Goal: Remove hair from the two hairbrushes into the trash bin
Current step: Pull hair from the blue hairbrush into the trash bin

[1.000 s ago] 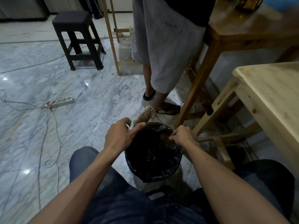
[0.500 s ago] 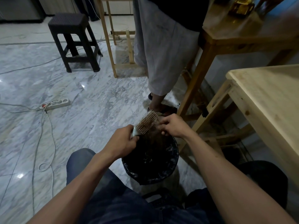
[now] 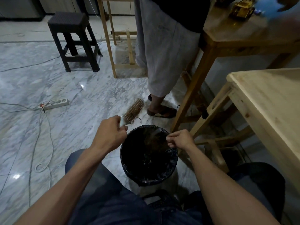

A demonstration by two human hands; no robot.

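My left hand grips the pale handle of a hairbrush, whose bristled head points up and away just left of the bin; a few dark strands hang from its lower edge. A black-lined trash bin stands on the floor between my knees. My right hand hovers over the bin's right rim and pinches a tuft of hair that trails into the bin. Only this one brush is in view.
A person in grey shorts and sandals stands just beyond the bin. A pale wooden table is at my right and a darker one behind it. A black stool, a power strip and cables lie on the marble floor to the left.
My right hand has come away from the brush head and dropped back to the bin's right rim with hair pinched in it. The brush stays in my left hand, now tilted further from the bin.
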